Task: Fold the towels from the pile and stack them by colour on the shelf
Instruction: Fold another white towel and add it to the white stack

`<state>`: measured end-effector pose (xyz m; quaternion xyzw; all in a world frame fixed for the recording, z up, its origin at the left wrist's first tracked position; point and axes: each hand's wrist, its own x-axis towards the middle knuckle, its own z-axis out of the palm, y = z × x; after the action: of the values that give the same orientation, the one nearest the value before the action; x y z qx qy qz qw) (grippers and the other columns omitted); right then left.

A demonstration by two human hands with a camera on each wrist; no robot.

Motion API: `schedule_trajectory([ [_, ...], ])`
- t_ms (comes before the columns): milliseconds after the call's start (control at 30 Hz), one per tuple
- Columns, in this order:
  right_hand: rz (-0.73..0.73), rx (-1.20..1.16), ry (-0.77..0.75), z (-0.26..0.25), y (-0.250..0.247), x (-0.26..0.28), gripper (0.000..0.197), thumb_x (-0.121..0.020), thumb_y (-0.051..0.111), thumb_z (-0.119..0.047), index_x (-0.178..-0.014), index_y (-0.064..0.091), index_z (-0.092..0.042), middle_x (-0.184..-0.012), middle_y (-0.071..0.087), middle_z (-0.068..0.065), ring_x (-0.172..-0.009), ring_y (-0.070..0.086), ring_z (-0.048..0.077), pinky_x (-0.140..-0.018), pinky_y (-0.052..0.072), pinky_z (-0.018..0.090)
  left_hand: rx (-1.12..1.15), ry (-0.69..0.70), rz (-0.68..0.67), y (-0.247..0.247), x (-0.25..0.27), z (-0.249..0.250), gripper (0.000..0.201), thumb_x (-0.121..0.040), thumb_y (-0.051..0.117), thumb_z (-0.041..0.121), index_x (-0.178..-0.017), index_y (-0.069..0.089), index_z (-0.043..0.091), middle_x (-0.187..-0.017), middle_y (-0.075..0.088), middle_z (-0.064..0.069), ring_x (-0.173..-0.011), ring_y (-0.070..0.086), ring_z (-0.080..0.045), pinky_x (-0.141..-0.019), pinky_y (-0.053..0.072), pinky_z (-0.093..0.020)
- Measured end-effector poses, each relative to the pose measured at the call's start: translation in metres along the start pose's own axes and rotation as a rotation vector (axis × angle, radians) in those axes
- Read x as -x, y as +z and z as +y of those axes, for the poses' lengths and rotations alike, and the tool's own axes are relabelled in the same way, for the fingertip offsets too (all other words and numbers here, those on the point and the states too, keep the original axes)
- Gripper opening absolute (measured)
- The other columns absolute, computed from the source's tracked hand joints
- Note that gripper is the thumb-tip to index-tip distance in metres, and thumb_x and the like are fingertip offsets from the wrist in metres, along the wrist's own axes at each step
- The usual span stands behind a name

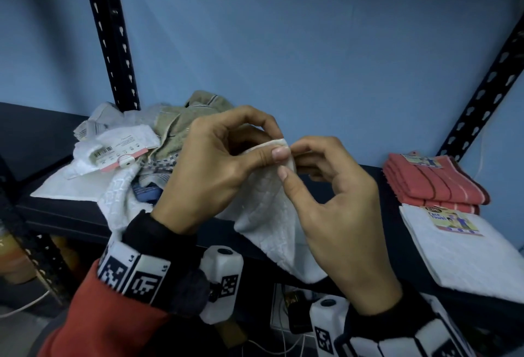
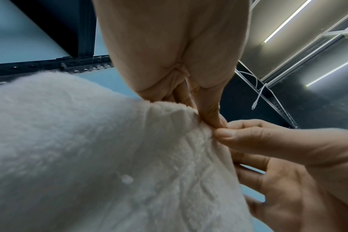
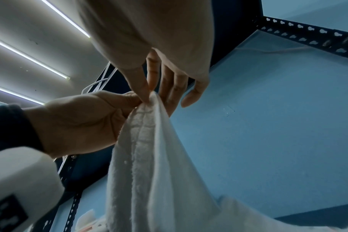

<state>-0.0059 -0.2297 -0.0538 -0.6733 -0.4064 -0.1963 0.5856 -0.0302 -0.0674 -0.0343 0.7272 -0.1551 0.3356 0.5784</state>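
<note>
Both hands hold one white towel (image 1: pixel 272 214) up in front of the shelf, and it hangs down over the shelf's front edge. My left hand (image 1: pixel 279 145) pinches its top corner between thumb and forefinger. My right hand (image 1: pixel 290 160) pinches the same edge right beside it, thumb tips almost touching. In the left wrist view the left hand (image 2: pixel 215 122) and the towel (image 2: pixel 109 157) fill the frame. The right wrist view has the right hand (image 3: pixel 149 97) gripping the bunched towel (image 3: pixel 149 157). An unfolded pile of towels (image 1: pixel 127 152), white and beige, lies at the left.
The dark shelf board (image 1: pixel 56 209) carries a folded red stack (image 1: pixel 433 180) at the right, with a folded white towel (image 1: pixel 465 248) in front of it. Black slotted uprights (image 1: pixel 113 44) stand at both ends. A blue wall is behind.
</note>
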Motion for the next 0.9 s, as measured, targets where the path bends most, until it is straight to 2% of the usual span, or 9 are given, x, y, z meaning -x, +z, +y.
schedule_trajectory([
  [100,0.012,-0.015,-0.012,0.002,0.001,0.002,0.014,-0.094,0.069,-0.007,-0.102,0.063,-0.017,-0.095,0.07,-0.012,-0.101,0.069,0.011,-0.088,0.051,0.019,-0.012,0.005,0.003,0.001,0.0,0.0,0.018,-0.079,0.08,0.009,-0.091,0.068,0.0,-0.082,0.076,-0.005,-0.08,0.076,-0.021,-0.078,0.062,-0.036],
  [200,-0.04,0.018,0.011,0.007,-0.001,0.002,0.008,-0.094,0.069,-0.006,-0.096,0.068,-0.014,-0.092,0.071,-0.009,-0.098,0.068,0.013,-0.086,0.05,0.018,-0.005,-0.002,0.018,0.002,0.001,0.0,0.019,-0.078,0.081,0.008,-0.089,0.069,-0.001,-0.083,0.076,-0.01,-0.08,0.076,-0.025,-0.077,0.062,-0.035],
  [333,-0.145,0.073,0.095,0.017,0.005,0.006,0.01,-0.095,0.066,-0.006,-0.097,0.071,-0.015,-0.09,0.07,-0.01,-0.093,0.068,0.01,-0.079,0.049,0.015,0.056,-0.007,0.145,-0.001,-0.001,0.002,0.019,-0.072,0.082,0.012,-0.085,0.07,0.005,-0.08,0.076,-0.003,-0.077,0.074,-0.015,-0.075,0.059,-0.024],
  [433,-0.096,0.075,0.085,0.017,0.007,0.008,0.014,-0.095,0.067,-0.01,-0.104,0.065,-0.02,-0.091,0.069,-0.012,-0.091,0.068,0.012,-0.081,0.053,0.026,0.074,-0.052,0.149,-0.009,-0.002,0.002,0.019,-0.071,0.082,0.012,-0.084,0.07,0.006,-0.08,0.076,-0.002,-0.078,0.073,-0.014,-0.075,0.057,-0.021],
  [533,-0.059,0.043,0.045,0.011,0.004,0.004,0.026,-0.095,0.069,-0.013,-0.117,0.061,-0.024,-0.098,0.071,-0.014,-0.101,0.069,0.01,-0.09,0.052,0.029,0.015,-0.087,0.029,-0.012,-0.001,0.0,0.019,-0.075,0.082,0.012,-0.088,0.072,0.002,-0.085,0.076,-0.008,-0.082,0.075,-0.019,-0.079,0.058,-0.025],
  [667,0.003,0.028,-0.026,0.009,0.003,0.003,0.013,-0.095,0.069,-0.007,-0.106,0.068,-0.014,-0.098,0.07,-0.013,-0.101,0.068,0.012,-0.088,0.053,0.023,0.044,-0.108,0.011,-0.002,0.0,-0.001,0.017,-0.075,0.08,0.006,-0.086,0.072,-0.003,-0.084,0.077,-0.012,-0.08,0.076,-0.021,-0.077,0.06,-0.026],
  [833,0.07,0.011,-0.05,0.011,0.005,0.006,0.015,-0.093,0.069,-0.001,-0.102,0.069,-0.012,-0.096,0.07,-0.009,-0.098,0.068,0.018,-0.085,0.053,0.023,0.127,-0.111,0.002,0.002,0.002,0.001,0.015,-0.075,0.078,-0.003,-0.075,0.063,-0.003,-0.087,0.076,-0.019,-0.082,0.075,-0.025,-0.077,0.06,-0.028],
  [900,0.123,0.027,-0.079,0.012,0.006,0.007,0.016,-0.091,0.07,0.001,-0.101,0.07,-0.011,-0.096,0.069,-0.003,-0.095,0.068,0.021,-0.082,0.054,0.026,0.155,-0.1,0.0,0.003,0.003,0.003,0.016,-0.074,0.078,-0.004,-0.074,0.062,-0.002,-0.089,0.073,-0.023,-0.082,0.074,-0.026,-0.077,0.06,-0.028],
])
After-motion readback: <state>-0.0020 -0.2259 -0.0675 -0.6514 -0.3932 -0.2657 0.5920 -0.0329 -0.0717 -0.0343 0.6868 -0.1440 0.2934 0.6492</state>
